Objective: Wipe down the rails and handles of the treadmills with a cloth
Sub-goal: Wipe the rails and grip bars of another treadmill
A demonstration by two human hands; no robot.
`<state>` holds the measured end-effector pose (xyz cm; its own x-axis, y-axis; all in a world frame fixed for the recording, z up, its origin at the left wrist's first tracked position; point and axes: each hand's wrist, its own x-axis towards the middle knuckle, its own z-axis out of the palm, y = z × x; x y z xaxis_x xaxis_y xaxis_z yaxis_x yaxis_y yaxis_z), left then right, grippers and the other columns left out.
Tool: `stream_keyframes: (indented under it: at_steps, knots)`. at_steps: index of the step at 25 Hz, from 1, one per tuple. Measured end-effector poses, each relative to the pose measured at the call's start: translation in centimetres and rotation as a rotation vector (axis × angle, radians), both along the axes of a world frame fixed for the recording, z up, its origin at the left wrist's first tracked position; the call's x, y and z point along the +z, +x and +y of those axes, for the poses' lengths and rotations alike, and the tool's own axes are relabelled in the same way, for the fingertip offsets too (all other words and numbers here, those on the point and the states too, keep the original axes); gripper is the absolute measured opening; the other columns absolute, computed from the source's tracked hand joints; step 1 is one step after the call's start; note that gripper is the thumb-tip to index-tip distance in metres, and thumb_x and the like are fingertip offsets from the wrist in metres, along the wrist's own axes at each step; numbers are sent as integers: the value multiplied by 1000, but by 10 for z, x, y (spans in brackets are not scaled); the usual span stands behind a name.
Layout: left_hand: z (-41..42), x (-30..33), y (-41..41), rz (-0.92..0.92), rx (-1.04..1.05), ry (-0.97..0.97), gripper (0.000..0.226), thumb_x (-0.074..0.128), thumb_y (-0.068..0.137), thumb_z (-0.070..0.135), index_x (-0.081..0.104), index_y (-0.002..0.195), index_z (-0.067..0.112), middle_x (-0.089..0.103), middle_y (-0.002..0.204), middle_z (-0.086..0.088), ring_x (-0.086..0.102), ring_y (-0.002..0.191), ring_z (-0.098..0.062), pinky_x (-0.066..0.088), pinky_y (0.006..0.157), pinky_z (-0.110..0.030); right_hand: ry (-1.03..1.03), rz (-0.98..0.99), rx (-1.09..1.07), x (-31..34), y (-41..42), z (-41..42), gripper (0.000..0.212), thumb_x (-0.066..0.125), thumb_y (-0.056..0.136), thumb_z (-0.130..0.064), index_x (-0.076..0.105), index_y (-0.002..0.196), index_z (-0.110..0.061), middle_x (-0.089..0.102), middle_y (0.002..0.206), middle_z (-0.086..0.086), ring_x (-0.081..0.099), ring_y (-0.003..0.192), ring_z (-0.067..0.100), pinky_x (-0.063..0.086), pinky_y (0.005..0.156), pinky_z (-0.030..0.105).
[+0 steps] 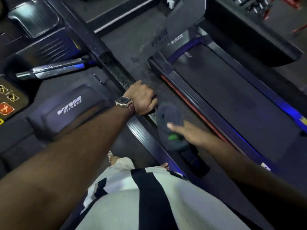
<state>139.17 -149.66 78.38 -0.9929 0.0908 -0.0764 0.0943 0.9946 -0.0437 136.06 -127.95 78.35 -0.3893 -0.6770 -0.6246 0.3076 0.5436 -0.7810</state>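
The black side rail (114,67) of the treadmill I stand on runs diagonally from the upper left down to the centre. My left hand (142,98), with a watch on the wrist, grips this rail with its fingers curled round it. Just below it, a dark cloth (166,113) with a small green patch is wrapped over the lower end of the rail. My right hand (191,133) holds the cloth against the rail, thumb on top and fingers hidden beneath.
A short metallic handle bar (54,68) juts out at the left, above the motor cover (69,105) with a logo. The console (6,107) with orange buttons sits at the far left. A neighbouring treadmill's belt (232,100) lies to the right across a narrow floor strip (129,40).
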Motion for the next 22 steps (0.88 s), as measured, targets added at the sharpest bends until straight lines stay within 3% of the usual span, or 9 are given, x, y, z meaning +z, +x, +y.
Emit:
stream_keyframes:
  at_steps: [2, 5, 7, 10, 12, 14, 17, 21, 22]
  knots:
    - [1, -2, 0, -7, -27, 20, 49, 27, 81, 40, 64, 68, 10, 64, 70, -15, 63, 69, -34, 43, 72, -37, 29, 6, 145, 6, -13, -4, 13, 66, 94, -21, 63, 106, -25, 71, 90, -15, 65, 80, -3, 51, 75, 15]
    - [-6, -1, 0, 7, -37, 78, 45, 30, 82, 40, 61, 67, 11, 62, 69, -15, 61, 68, -35, 44, 69, -39, 100, -30, 269, 20, -27, -50, 20, 81, 76, -10, 67, 89, -16, 68, 75, -5, 65, 69, 9, 50, 63, 19]
    - [-8, -2, -1, 31, 0, 100, 47, 28, 81, 40, 63, 71, 10, 64, 73, -14, 62, 72, -36, 47, 71, -40, 210, 372, 346, 17, -15, -55, 49, 86, 68, -19, 61, 109, -14, 68, 94, -2, 68, 91, 20, 51, 72, 22]
    - [-4, -1, 1, 0, 46, 94, 50, 24, 78, 40, 64, 73, 10, 66, 77, -14, 63, 76, -36, 48, 76, -42, 512, 1032, 449, 15, 39, -31, 108, 85, 63, -32, 23, 147, -3, 50, 133, 15, 57, 115, 34, 50, 90, 38]
    - [-1, -1, 1, 4, 56, 83, 53, 22, 77, 40, 65, 74, 9, 67, 78, -16, 63, 76, -37, 48, 76, -41, 556, 983, 422, 20, 32, -48, 100, 88, 59, -35, 36, 138, -2, 57, 124, 17, 61, 110, 32, 51, 89, 38]
    - [-2, 2, 1, 9, 66, 99, 56, 20, 77, 39, 67, 76, 7, 67, 79, -18, 63, 76, -39, 48, 75, -42, 407, 623, 384, 20, -6, -65, 82, 95, 46, -36, 61, 112, -2, 67, 97, 15, 67, 91, 24, 58, 81, 36]
    - [2, 4, 2, 16, 44, 127, 59, 19, 76, 39, 68, 77, 5, 67, 80, -20, 63, 77, -39, 49, 74, -42, 238, 140, 226, 13, -28, -54, 67, 98, 41, -26, 73, 101, -6, 74, 94, 11, 72, 90, 26, 60, 77, 36]
    - [1, 1, 2, -9, 36, 90, 60, 19, 77, 39, 68, 76, 5, 67, 80, -21, 64, 77, -40, 49, 73, -42, 482, 893, 236, 8, 22, -51, 72, 85, 57, -42, 58, 115, -9, 68, 109, 9, 67, 104, 29, 48, 77, 28]
    - [0, 0, 3, -12, 35, 90, 60, 19, 77, 39, 68, 76, 4, 67, 79, -21, 64, 76, -40, 49, 72, -42, 495, 948, 229, 10, 22, -58, 72, 84, 54, -43, 59, 112, -9, 68, 107, 10, 67, 102, 29, 48, 76, 29]
